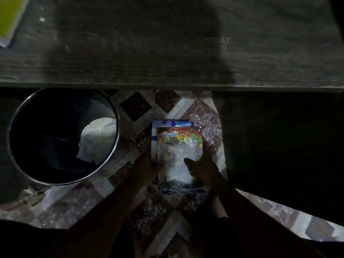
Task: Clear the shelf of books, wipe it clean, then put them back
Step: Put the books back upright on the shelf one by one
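Observation:
A small stack of books (178, 146) with a colourful glossy cover on top lies over the patterned floor, below the front edge of the grey stone shelf (167, 53). My left hand (147, 164) grips the stack's left edge. My right hand (202, 166) holds its right edge, thumb resting on the cover. Whether the stack rests on the floor or is lifted, I cannot tell. The shelf top is bare and dusty here, with my shadow across it.
A yellow-green book (9, 17) lies at the shelf's far left corner. A round metal-rimmed bucket (63, 135) with a white cloth (96, 138) inside stands on the tiled floor (195, 108) left of the stack. A dark mass fills the right side.

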`<state>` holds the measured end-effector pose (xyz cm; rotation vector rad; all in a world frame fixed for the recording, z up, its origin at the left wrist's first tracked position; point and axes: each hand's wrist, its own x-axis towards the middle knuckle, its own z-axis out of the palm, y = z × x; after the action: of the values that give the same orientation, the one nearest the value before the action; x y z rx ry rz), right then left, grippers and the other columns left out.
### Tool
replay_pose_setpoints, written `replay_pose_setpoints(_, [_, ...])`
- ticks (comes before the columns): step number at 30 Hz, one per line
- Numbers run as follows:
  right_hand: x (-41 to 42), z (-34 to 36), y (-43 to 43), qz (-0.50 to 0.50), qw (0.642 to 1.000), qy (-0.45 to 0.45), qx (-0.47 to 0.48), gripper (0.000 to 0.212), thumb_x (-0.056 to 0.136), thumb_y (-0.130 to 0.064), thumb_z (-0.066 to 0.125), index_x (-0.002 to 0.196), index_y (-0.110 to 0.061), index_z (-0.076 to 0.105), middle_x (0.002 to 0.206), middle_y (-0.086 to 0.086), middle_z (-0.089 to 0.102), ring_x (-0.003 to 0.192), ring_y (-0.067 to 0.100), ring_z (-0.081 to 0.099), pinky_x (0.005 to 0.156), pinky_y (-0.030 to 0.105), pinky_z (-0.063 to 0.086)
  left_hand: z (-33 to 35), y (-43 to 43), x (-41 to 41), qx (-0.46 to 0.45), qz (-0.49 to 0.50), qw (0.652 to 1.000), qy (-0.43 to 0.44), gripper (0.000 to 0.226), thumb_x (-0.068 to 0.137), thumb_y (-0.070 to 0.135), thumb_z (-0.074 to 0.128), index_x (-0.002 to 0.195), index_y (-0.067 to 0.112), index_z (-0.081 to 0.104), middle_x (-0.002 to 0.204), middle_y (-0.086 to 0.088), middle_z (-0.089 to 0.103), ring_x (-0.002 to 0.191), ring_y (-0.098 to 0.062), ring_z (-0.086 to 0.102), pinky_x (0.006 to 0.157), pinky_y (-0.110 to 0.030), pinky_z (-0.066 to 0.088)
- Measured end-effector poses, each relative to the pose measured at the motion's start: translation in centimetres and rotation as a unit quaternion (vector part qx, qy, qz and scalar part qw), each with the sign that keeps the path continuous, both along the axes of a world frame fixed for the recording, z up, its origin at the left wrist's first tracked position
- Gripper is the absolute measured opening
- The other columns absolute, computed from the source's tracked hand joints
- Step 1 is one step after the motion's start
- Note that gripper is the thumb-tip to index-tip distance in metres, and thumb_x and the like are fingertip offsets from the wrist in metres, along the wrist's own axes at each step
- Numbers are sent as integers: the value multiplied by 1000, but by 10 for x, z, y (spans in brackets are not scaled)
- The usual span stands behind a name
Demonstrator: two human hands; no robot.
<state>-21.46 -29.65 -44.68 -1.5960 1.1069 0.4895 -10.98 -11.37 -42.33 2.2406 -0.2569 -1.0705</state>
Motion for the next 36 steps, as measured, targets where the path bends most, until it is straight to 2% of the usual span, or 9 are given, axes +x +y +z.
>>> replay_pose_setpoints(3, [1,-11,9,-26,1000,-8,12,87,60,-68,79,131,-32,43,92,1,63,81,23,60,77,37,52,-10,-5,-1,21,16,999,36,58,88,36,66,136,10,47,112,-14,65,93,-23,60,54,-7,35])
replay_pose_setpoints(6, [6,-15,18,-18,1000,-19,-1,108,54,-79,73,139,-31,27,112,16,67,96,36,66,90,52,54,-21,-8,0,29,40,997,66,65,85,41,68,136,10,45,117,-13,64,96,-24,61,58,-9,36])
replay_pose_setpoints(12, [18,-7,17,-58,998,-27,-14,79,59,-58,83,123,-19,56,107,8,71,96,30,69,87,51,56,-28,-9,8,-9,129,980,150,95,47,58,82,126,12,59,111,-12,67,91,-24,64,70,-28,52])
replay_pose_setpoints(16, [23,0,20,-107,993,-55,-6,28,77,-11,83,98,-11,64,81,-1,69,70,6,67,60,20,54,-53,-8,2,-37,212,962,169,96,33,59,78,118,18,62,106,-6,70,94,-27,67,84,-47,56])
replay_pose_setpoints(19, [24,3,23,-116,992,-45,-6,39,71,-28,85,101,-11,69,89,7,74,79,18,71,71,34,58,-75,-3,-4,-59,248,949,183,97,30,58,83,116,18,61,105,-5,69,94,-27,67,84,-49,56])
replay_pose_setpoints(22, [25,10,19,-137,986,-70,64,19,80,-16,79,99,-15,73,91,7,76,81,26,73,74,39,59,-60,-4,-1,-92,278,932,212,109,16,69,86,110,18,65,108,-6,69,97,-27,66,87,-48,55])
replay_pose_setpoints(28, [20,42,18,-184,957,-95,202,25,89,-5,66,114,-8,68,108,17,72,90,31,71,76,41,59,-2,-11,3,-154,280,898,302,84,55,42,88,131,25,57,121,3,67,107,-20,64,92,-42,53])
replay_pose_setpoints(32, [3,56,24,-195,957,-54,210,24,89,-13,67,113,-14,70,114,18,71,105,41,67,97,59,50,18,-1,-7,-173,283,890,313,95,42,55,92,128,34,58,120,6,68,108,-23,66,96,-48,51])
replay_pose_setpoints(36, [-10,88,27,-174,962,-74,199,32,86,-10,68,118,-6,68,117,19,70,114,39,64,104,50,47,48,13,-19,-227,279,858,366,65,65,33,88,125,26,63,119,-6,69,107,-32,66,96,-53,50])
